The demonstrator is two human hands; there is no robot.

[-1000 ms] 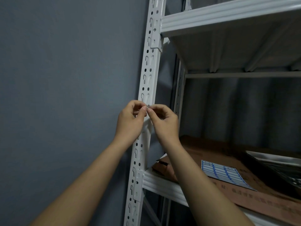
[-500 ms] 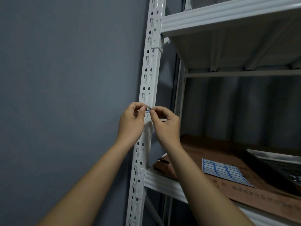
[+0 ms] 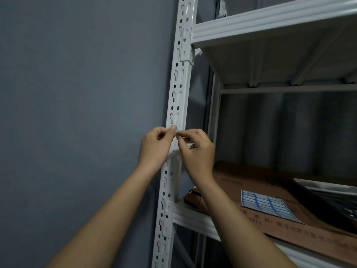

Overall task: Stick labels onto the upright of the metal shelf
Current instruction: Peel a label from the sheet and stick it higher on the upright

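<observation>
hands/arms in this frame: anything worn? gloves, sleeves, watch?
Nothing worn that shows. The left hand and right hand are bare, no gloves, no rings or watch visible. Both forearms are bare down to the frame edge, no sleeves in view.

Brown cardboard [image 3: 270, 194] flat on lower shelf (printed text); grey wall [image 3: 77, 93] left.

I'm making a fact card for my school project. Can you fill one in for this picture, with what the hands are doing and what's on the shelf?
Place: white metal shelf beside a grey wall
Upright: front post with rows of holes and slots
Left hand: pinches a small label at the post
Right hand: pinches the same label from the other side
Label stuck on: cannot tell
Lower shelf: brown cardboard lying flat
On the cardboard: sheet of blue-edged labels
</observation>
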